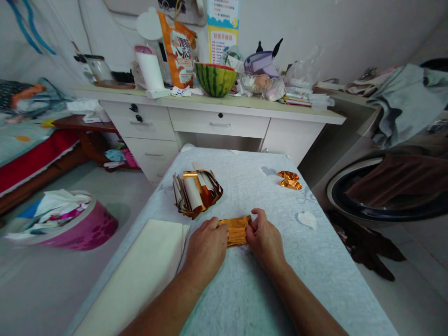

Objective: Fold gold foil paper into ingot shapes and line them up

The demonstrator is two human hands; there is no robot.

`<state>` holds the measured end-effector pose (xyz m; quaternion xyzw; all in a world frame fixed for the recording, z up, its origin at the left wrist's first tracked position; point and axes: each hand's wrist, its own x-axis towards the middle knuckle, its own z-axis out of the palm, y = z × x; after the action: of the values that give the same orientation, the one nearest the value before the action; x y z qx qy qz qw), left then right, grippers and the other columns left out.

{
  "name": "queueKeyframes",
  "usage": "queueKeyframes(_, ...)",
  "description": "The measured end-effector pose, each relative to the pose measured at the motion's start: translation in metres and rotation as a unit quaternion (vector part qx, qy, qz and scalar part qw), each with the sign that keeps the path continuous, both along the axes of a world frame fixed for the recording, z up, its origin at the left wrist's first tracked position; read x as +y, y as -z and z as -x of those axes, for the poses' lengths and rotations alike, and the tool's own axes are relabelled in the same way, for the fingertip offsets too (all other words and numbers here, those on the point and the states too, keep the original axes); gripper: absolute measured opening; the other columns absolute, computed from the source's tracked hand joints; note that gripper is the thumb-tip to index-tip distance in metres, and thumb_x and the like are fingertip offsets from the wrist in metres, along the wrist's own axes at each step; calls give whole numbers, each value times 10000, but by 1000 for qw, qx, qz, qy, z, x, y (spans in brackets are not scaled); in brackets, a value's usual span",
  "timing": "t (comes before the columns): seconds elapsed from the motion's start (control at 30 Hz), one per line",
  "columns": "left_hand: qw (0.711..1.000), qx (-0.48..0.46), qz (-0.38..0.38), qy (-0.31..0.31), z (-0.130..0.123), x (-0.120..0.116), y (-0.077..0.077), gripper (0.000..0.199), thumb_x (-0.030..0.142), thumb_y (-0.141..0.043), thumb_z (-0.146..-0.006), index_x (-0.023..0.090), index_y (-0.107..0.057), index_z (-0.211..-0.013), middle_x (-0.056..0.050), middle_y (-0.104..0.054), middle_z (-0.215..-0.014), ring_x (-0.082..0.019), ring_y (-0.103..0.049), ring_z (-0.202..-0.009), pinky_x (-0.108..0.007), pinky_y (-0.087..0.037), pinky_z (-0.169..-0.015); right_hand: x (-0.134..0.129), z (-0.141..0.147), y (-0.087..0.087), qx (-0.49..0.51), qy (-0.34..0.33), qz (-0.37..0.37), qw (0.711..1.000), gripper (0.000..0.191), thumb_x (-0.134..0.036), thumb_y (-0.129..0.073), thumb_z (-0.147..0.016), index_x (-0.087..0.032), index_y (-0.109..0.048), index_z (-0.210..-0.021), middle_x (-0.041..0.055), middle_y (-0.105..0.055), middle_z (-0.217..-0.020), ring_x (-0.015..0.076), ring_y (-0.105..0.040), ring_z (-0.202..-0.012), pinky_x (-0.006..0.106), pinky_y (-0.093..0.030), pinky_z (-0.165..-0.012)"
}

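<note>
A flat, shiny gold foil piece (238, 230) lies on the cloth-covered table (245, 177) between my hands. My left hand (207, 245) is closed on its left end. At its right end, my right hand (265, 238) pinches the edge with thumb and fingers, the index finger partly raised. Behind my left hand stands a bundle of folded gold foil and white paper (196, 192). Two twisted gold-wrapped pieces (290, 180) rest at the right rear of the table. Folded cream paper (140, 270) lies to the left of my left arm.
Beyond the table is a white desk (220, 122) holding a watermelon half (215, 80), an orange bag (179, 51) and clutter. A pink bin (101, 226) full of paper stands on the floor at left. A washing machine (329, 149) is at right.
</note>
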<state>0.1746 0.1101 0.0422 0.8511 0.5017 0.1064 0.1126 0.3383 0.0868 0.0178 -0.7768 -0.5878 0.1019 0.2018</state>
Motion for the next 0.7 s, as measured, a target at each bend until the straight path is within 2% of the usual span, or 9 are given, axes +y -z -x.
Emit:
queueKeyframes(0.2,994,16,-6,103,-11,-7,-2,206,142,-457,-888,182,-658,-866,-61,-625,-911,-221,-550,-911,-352,-473,-811,1,-1,2,-5,3,-3,1000,342,-179,-506,-834,-178,-478,-1175,10,-654,-729,160,-594,-615,247,-308,-565)
queueKeyframes(0.43,990,97,-35,99,-25,-21,5,249,89,-451,-871,141,-651,-1010,-91,-645,-981,-237,-579,-943,-358,-533,-761,3,-2,3,-2,2,-10,1000,312,-205,-510,-834,-187,-498,-1145,5,-653,-712,160,-599,-617,242,-303,-556)
queueKeyframes(0.57,984,144,-58,83,-31,-34,7,371,50,-427,-854,86,-599,-1180,-169,-640,-1116,-279,-599,-994,-390,-547,-756,1,-2,3,12,-4,-23,1000,254,-217,-502,-845,-191,-517,-1097,5,-655,-721,156,-602,-635,235,-313,-566)
queueKeyframes(0.7,973,194,-62,111,-35,-39,-1,460,55,-459,-819,60,-541,-1271,-245,-577,-1250,-317,-589,-1058,-391,-540,-742,4,-6,-2,23,-17,-5,1000,219,-217,-501,-854,-192,-517,-1071,2,-658,-718,149,-597,-635,230,-303,-560)
